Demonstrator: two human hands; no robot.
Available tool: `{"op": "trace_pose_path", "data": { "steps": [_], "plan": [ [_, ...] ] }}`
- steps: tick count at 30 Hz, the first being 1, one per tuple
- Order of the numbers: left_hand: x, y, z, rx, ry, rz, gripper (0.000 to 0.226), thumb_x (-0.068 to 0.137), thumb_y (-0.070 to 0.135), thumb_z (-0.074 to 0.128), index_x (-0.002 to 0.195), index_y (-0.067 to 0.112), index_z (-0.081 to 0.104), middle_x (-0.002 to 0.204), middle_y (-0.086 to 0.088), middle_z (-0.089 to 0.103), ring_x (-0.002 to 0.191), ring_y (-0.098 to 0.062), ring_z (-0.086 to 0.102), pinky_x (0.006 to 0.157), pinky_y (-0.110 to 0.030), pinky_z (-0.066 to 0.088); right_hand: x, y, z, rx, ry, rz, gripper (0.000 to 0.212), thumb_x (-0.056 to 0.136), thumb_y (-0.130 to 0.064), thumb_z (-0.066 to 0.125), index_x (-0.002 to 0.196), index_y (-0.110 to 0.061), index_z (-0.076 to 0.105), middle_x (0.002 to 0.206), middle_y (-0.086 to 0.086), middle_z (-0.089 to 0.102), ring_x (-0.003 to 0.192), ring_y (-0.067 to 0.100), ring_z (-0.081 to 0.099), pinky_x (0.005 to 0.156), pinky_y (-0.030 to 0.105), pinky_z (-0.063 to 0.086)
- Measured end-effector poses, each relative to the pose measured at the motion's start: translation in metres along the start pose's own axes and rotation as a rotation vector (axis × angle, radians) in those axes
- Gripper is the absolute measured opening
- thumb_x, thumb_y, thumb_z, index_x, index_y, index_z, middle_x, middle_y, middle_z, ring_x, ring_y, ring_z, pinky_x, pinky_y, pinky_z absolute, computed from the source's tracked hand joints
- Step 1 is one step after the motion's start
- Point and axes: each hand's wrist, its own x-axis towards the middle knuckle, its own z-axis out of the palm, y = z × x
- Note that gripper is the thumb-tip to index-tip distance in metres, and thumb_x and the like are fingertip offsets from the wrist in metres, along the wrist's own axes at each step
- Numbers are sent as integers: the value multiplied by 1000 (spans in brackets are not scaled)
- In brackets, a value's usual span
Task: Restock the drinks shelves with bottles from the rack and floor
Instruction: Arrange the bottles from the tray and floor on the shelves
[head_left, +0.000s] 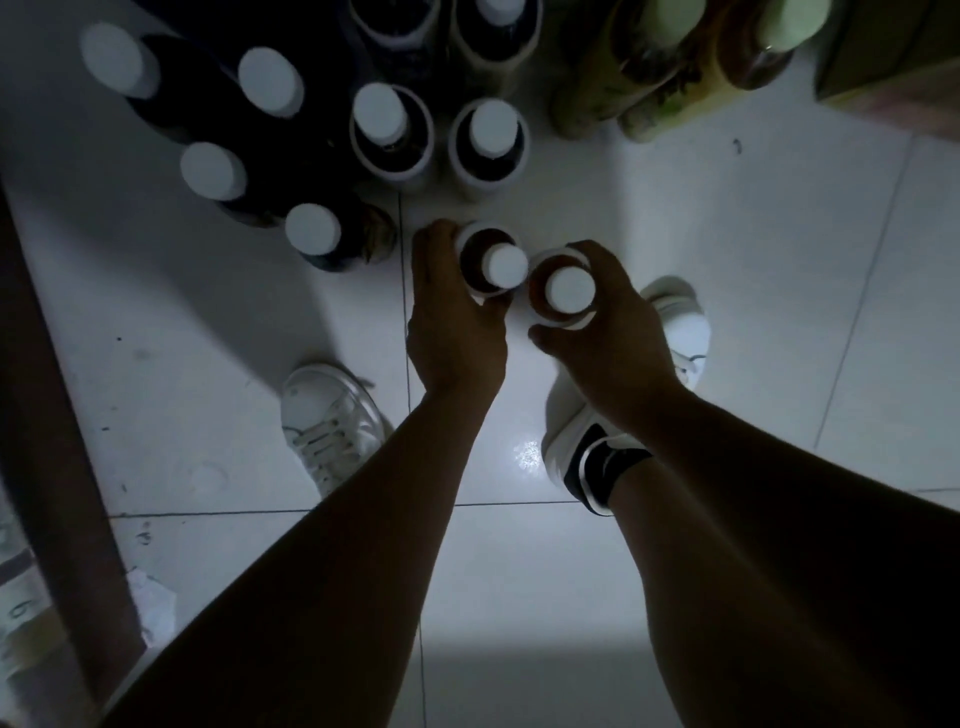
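At the far left a brown upright ran down the edge of the room. It may have been part of a rack or a shelf frame, but I could not tell which. Just right of it a cluster of dark bottles with white caps stood on the tiled floor, with a pair of pale-sleeved bottles beside them.

Nearer than these, the person's left hand was curled round the body of the left bottle. The fingers wrapped its far-left side and gripped below the white cap. Just beside it, perhaps touching, the right bottle sat in the right hand, thumb on the near side and fingers round the right flank. Both bottles were upright and dark brown inside. I could not make out whether their bases had left the tiles. Farther right, some green-capped bottles stood by a cardboard box.

To my eye this was the pick-up from the floor stock — two bottles at once, one per hand. The next move looked to call for a straight lift, so that neither bottle knocked its neighbours. After that would come a rise and a turn toward the drinks shelves, which were nowhere in sight from here. Full bottles would want a firm hold round the body — not the cap.
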Motion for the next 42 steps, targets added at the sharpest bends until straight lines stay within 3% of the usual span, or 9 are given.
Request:
{"op": "trace_pose_path", "data": {
  "steps": [3, 11, 14, 20, 23, 26, 31, 36, 42],
  "plan": [
    [-7, 0, -5, -57, -71, -4, 63, 76, 23, 82, 130, 23, 50, 123, 8, 66, 115, -14, 61, 93, -36, 53, -13, -4, -9, 9, 4, 2, 65, 72, -8, 82, 128, -22, 51, 112, -12, 65, 105, 9, 62, 91, 29, 52],
    [-50, 44, -84, -233, -127, 113, 58, 68, 26, 87, 118, 27, 58, 97, 40, 58, 96, 19, 55, 81, 1, 40, -59, -57, -62, 141, -101, 33, 67, 70, -8, 85, 129, -13, 52, 121, -2, 64, 113, 12, 61, 99, 34, 50],
    [-71, 76, -146, -208, -99, 166, 65, 66, 28, 88, 124, 24, 60, 103, 28, 58, 95, 12, 51, 75, 6, 35, -91, -104, -88, 203, -134, 12, 67, 70, -6, 85, 128, -14, 53, 121, -3, 63, 111, 5, 59, 96, 25, 48],
    [-91, 158, -301, -179, -238, 281, 65, 68, 31, 88, 125, 15, 63, 120, 2, 68, 114, -9, 60, 97, -24, 48, -148, -229, -152, 191, -235, -137, 74, 70, -2, 85, 131, -23, 50, 112, -24, 57, 97, -23, 52, 83, 0, 39],
    [-100, 201, -389, -206, -232, 336, 62, 64, 42, 86, 119, 23, 66, 110, 14, 69, 103, 1, 62, 86, -14, 45, -177, -308, -190, 183, -275, -229, 73, 69, -8, 89, 126, -32, 51, 112, -28, 59, 99, -24, 52, 81, -2, 39],
    [-113, 251, -478, -294, -232, 371, 51, 62, 49, 83, 109, 45, 63, 101, 32, 68, 98, 12, 62, 80, -5, 44, -207, -398, -230, 251, -283, -306, 63, 66, -24, 90, 119, -35, 57, 107, -29, 68, 102, -13, 61, 83, 5, 46],
    [-136, 316, -593, -610, -214, 306, 31, 65, 41, 81, 95, 42, 76, 100, 15, 75, 96, -8, 71, 77, -23, 57, -251, -518, -266, 478, -264, -399, 63, 68, -26, 85, 125, -16, 59, 115, -1, 74, 108, 16, 70, 90, 36, 57],
    [-158, 361, -674, -893, -84, 226, 23, 64, 45, 76, 83, 32, 80, 87, 2, 77, 77, -14, 74, 62, -25, 56, -287, -609, -283, 623, -291, -455, 43, 76, -27, 80, 114, -22, 60, 104, -4, 77, 95, 16, 74, 69, 26, 58],
    [-180, 415, -752, -1217, -189, 166, 33, 78, 50, 70, 85, 20, 80, 90, -9, 75, 76, -23, 72, 68, -37, 58, -333, -695, -305, 680, -281, -527, 58, 78, -53, 63, 123, -18, 60, 112, 0, 74, 100, 24, 72, 81, 40, 60]
  ]
}}
